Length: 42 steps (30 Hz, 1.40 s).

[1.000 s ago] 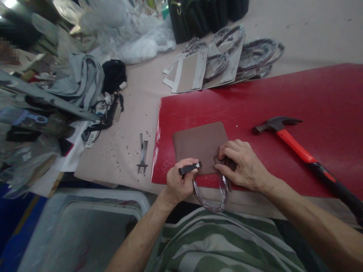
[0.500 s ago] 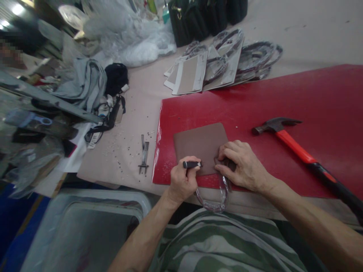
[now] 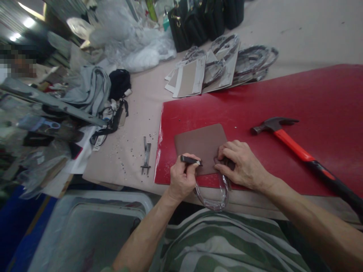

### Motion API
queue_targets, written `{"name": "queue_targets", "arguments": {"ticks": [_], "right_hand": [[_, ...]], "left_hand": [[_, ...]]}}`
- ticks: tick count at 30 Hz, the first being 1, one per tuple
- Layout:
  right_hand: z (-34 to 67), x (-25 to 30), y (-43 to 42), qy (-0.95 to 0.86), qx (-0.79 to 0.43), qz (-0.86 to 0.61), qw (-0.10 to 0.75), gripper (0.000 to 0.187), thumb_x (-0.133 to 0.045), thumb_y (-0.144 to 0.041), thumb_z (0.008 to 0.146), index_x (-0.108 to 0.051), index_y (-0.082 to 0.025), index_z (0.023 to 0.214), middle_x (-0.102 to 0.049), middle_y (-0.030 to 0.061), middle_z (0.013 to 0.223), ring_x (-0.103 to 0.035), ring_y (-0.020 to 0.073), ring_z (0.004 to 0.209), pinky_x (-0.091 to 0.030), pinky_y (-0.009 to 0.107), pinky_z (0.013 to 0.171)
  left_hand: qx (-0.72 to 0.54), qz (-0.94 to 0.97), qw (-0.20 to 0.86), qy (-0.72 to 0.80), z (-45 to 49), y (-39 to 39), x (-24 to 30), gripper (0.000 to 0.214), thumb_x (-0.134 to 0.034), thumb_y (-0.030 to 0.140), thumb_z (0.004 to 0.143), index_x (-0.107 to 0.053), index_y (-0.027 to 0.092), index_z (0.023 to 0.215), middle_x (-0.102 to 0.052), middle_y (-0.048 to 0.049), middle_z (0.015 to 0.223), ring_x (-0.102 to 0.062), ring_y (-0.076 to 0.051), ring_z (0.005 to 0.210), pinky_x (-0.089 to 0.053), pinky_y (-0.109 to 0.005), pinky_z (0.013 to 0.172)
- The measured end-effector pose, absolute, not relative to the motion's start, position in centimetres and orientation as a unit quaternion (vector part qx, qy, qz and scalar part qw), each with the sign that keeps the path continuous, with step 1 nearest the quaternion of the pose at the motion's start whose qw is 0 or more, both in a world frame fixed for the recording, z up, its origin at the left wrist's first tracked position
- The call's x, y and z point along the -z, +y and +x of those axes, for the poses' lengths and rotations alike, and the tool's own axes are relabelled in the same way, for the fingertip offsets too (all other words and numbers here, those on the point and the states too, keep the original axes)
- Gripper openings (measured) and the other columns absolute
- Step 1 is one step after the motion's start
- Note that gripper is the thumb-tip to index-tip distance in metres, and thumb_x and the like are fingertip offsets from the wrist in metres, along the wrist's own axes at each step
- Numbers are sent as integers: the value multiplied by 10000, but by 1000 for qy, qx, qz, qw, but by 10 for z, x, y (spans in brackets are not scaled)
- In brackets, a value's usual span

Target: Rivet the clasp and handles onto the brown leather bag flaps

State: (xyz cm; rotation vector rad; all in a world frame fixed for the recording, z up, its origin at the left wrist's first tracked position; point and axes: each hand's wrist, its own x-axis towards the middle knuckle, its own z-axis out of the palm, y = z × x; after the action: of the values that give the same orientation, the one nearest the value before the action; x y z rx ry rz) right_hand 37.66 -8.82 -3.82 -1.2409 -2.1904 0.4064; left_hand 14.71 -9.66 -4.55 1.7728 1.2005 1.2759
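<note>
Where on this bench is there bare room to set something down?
Open red mat lies above the red-handled claw hammer, right of the brown leather panel. Beige table covering is open around a metal punch. Crowded: grey cloth at far left, tan panels and dark handles beyond the mat.

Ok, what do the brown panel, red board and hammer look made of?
The brown panel looks like leather or faux leather: matte, even surface, clean cut edge; can't tell which. The red board looks like glossy painted or laminated sheet, pale scuffs along its left edge. The hammer has a dull steel head and a glossy red-and-black handle, probably fibreglass with a rubber grip.
</note>
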Motion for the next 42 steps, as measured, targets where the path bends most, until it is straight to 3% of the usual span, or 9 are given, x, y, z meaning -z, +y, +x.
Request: {"name": "queue_targets", "arguments": {"ticks": [4,8,20,26,32,36,42], "right_hand": [[377,39,-87,-824,-153,-462,290,186,-686,-347,879,-558,-218,841,-610,55,897,-492,240,834,-335,384,761],[377,39,-86,-823,-152,-463,292,174,-677,-337,882,-556,-219,842,-608,56,892,-491,240,831,-333,382,761],[377,37,-86,-823,-154,-462,293,164,-675,-323,879,-558,-219,831,-613,59,887,-495,241,829,-332,379,755],[377,38,-86,-824,-153,-455,302,171,-660,-345,892,-558,-221,832,-623,56,891,-499,234,818,-335,377,746],[377,38,-86,-826,-155,-455,295,169,-657,-354,902,-565,-222,852,-635,62,918,-505,240,834,-346,387,755],[377,37,-86,-823,-159,-460,292,163,-659,-348,898,-563,-225,853,-639,64,920,-504,238,835,-348,388,758],[376,36,-86,-824,-159,-459,290,164,-655,-350,900,-564,-221,855,-630,66,913,-507,239,832,-345,386,749]], "left_hand": [[-584,452,515,435,141,-90,49,236,-704,338,920,-544,200,1025,-748,-41,958,-774,-210,865,-653,-380,809],[-601,388,566,410,132,-86,51,370,-829,356,818,-548,195,997,-751,-22,919,-781,-219,845,-661,-376,782],[-594,365,608,380,128,-86,47,399,-873,355,773,-573,187,976,-761,-17,893,-783,-207,797,-654,-308,702],[-573,367,631,373,129,-84,41,431,-874,386,771,-565,186,995,-754,-17,887,-785,-231,805,-659,-357,734],[-550,352,653,383,130,-83,37,478,-894,411,723,-573,185,996,-739,-17,851,-775,-229,749,-657,-350,669],[-574,341,613,422,133,-82,35,485,-903,419,685,-536,187,903,-696,28,742,-711,-151,602,-622,-274,576],[-578,404,497,506,139,-86,37,296,-808,336,799,-577,161,863,-698,19,730,-663,-88,547,-554,-173,534]]}}
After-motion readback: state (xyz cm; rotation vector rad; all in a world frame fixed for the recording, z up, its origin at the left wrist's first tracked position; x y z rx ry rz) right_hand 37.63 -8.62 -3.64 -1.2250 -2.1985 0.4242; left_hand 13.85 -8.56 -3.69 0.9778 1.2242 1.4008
